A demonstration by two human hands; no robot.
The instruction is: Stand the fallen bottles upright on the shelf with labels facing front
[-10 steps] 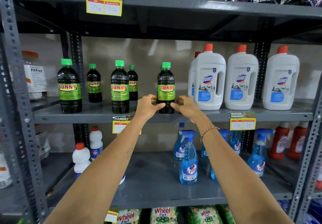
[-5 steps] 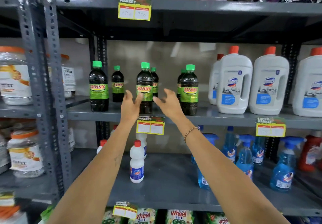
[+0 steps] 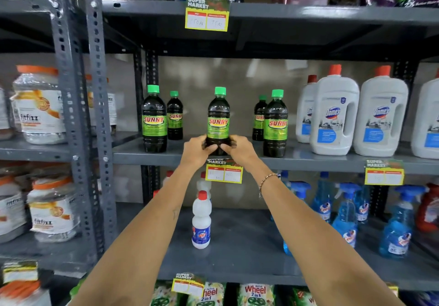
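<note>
While both hands' grip clamps its base, the middle Sunny bottle (image 3: pixel 218 122) stands upright, label forward

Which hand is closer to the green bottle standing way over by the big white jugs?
The right hand. It sits just left of that Sunny bottle, wrapped around the middle Sunny bottle. The left hand grips the middle bottle's other side, farther away.

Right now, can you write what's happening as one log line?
left hand + right hand: gripping base | dark green-capped Sunny bottle: upright, label front | grey metal shelf: no Sunny bottle lying down
</note>
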